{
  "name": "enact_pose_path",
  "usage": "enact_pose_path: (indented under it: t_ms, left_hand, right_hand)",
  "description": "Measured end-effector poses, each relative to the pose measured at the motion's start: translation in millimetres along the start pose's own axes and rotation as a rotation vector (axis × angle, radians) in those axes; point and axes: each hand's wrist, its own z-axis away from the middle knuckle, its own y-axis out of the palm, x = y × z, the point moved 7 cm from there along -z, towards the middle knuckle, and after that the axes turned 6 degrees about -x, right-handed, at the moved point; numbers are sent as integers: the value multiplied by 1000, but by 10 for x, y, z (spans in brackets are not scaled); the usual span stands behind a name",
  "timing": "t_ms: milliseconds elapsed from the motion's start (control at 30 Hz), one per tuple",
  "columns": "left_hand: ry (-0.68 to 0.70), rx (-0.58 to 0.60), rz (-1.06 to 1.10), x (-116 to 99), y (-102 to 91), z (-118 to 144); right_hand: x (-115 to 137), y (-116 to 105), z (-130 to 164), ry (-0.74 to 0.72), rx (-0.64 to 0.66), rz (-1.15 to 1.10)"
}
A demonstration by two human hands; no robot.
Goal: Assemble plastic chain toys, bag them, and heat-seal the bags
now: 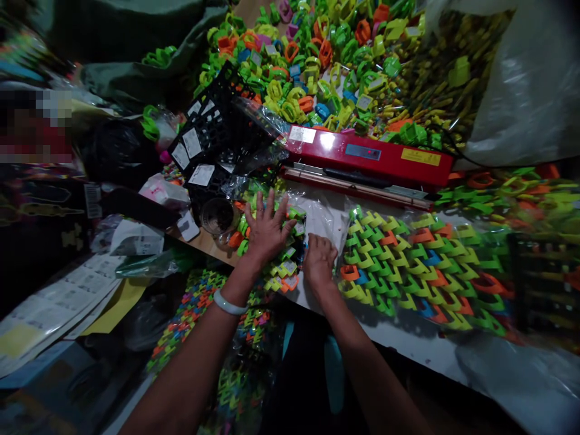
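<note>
My left hand (268, 226) lies with its fingers spread on a patch of small coloured plastic toy watches (287, 267), green, yellow and orange. Close beside it, my right hand (319, 261) is closed, its fingers curled at the edge of a clear plastic bag (319, 208). Its fingertips are partly hidden. To the right of that hand lies a filled clear bag of toy watches (399, 260), set in slanting rows. Just beyond both hands stands a red bag sealer (376, 158) with a long sealing bar along its front.
Loose toy watches (312, 66) are heaped behind the sealer, next to a large bag of small yellow pieces (466, 60). Black plastic trays (203, 145) and a clear round cup (219, 217) stand at left. More filled bags (194, 320) lie below the table edge. Papers (67, 296) lie lower left.
</note>
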Motion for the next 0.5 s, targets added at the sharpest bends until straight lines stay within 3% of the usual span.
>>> enact_pose_path:
  t_ms: [133, 300, 367, 500]
  left_hand:
    - [243, 40, 21, -221, 59, -4]
    - [242, 60, 40, -145, 157, -64]
    - [221, 24, 73, -135, 60, -60]
    - [15, -165, 153, -232, -383, 196]
  right_hand:
    - [-37, 86, -169, 39, 163, 10]
    - [-177, 105, -31, 147, 232, 44]
    - [-226, 75, 52, 212, 249, -34]
    - [-310, -31, 181, 365, 253, -271]
